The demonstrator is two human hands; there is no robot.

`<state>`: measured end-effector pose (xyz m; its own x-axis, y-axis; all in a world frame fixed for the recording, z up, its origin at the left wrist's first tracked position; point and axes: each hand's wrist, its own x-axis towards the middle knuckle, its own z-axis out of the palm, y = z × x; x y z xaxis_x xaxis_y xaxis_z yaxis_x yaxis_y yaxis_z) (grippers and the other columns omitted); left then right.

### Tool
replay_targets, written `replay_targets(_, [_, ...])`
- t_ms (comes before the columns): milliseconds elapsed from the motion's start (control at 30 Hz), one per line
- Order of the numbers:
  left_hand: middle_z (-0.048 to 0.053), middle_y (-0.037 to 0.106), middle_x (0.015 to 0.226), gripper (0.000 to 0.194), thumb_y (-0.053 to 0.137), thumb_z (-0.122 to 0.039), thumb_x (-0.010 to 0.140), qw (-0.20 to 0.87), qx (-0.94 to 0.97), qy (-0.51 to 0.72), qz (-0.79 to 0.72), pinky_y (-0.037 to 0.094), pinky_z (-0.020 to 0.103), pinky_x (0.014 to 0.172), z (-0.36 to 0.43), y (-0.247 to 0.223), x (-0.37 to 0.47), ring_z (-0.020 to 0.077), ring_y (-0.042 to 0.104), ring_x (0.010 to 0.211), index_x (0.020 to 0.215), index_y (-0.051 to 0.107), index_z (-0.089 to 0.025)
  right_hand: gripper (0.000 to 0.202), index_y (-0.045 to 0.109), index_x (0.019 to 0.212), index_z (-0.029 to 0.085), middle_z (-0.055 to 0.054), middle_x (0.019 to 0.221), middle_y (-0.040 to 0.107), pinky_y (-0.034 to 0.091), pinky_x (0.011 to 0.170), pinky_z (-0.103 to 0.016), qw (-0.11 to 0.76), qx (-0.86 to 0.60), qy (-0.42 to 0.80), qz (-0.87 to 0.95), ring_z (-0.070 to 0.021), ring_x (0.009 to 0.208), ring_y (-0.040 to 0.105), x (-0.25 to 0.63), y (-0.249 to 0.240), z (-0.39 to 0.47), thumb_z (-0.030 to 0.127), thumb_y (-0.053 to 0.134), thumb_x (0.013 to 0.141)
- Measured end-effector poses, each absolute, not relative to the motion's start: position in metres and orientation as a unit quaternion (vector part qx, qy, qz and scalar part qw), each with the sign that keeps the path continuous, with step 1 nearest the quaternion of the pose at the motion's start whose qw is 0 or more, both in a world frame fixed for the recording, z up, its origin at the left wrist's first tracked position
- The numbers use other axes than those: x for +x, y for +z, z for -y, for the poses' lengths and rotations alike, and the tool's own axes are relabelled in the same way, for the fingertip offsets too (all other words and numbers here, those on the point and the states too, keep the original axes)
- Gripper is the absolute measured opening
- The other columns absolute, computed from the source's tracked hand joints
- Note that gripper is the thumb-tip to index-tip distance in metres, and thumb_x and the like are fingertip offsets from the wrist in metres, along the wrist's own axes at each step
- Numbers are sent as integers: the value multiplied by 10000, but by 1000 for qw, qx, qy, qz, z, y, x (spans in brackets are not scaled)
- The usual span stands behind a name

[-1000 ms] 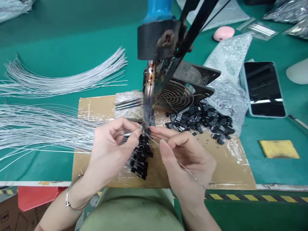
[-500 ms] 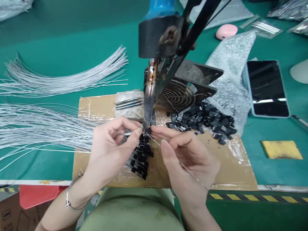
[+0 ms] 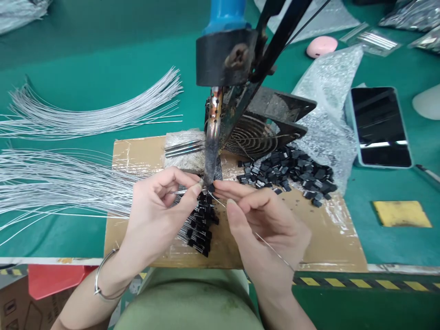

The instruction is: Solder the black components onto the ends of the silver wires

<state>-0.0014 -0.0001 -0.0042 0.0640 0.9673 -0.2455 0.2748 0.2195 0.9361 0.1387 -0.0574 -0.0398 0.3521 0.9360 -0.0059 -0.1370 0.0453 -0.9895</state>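
Beneath the tip of a soldering iron (image 3: 212,137), my left hand (image 3: 165,206) pinches the end of a grey wire. My right hand (image 3: 268,224) holds a thin solder wire (image 3: 273,250) that crosses its palm, its front end reaching the iron's tip. The right fingertips touch a small black connector (image 3: 211,188) at the tip. Wires with black connectors on their ends (image 3: 201,229) lie just below the hands on the cardboard (image 3: 323,243). The exact joint under the tip is too small to make out.
Loose black connectors (image 3: 292,172) are piled on the right, beside a small fan (image 3: 257,133) and bubble wrap (image 3: 330,105). A phone (image 3: 380,126) and yellow sponge (image 3: 402,214) lie farther right. Bundles of grey wires (image 3: 96,117) spread out at left. The iron's stand arm (image 3: 271,50) slants overhead.
The view has shifted slightly. My right hand has moved a little to the left with the solder wire; my left hand keeps nearly the same place and pinch.
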Motion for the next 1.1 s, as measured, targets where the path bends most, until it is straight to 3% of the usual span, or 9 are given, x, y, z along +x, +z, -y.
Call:
replay_targets(333, [-8,768,814,121,768,-143,850,508,523,341,-594,418,195,570,1,-6,-1,83,565,622,746,714,-170,220,652,793,224,-35,1140,842,667,983,-298,631,-531,426,374,-176,1027,821,138,-42,58,61,698,933])
replay_targets(633, [-1,780,822,126,760,-112,842,503,530,355,-583,443,189,586,1,-6,0,87,607,652,740,717,-172,228,663,788,222,-2,1135,842,636,985,-196,634,-527,426,372,-122,1026,815,138,-42,56,45,702,926])
replay_targets(1100, [-28,763,804,140,758,-111,842,508,532,348,-581,420,171,592,1,-5,-1,67,567,649,729,703,-172,224,673,810,221,-7,1148,838,636,1008,-230,641,-523,409,386,-133,1034,812,135,-45,57,25,689,917])
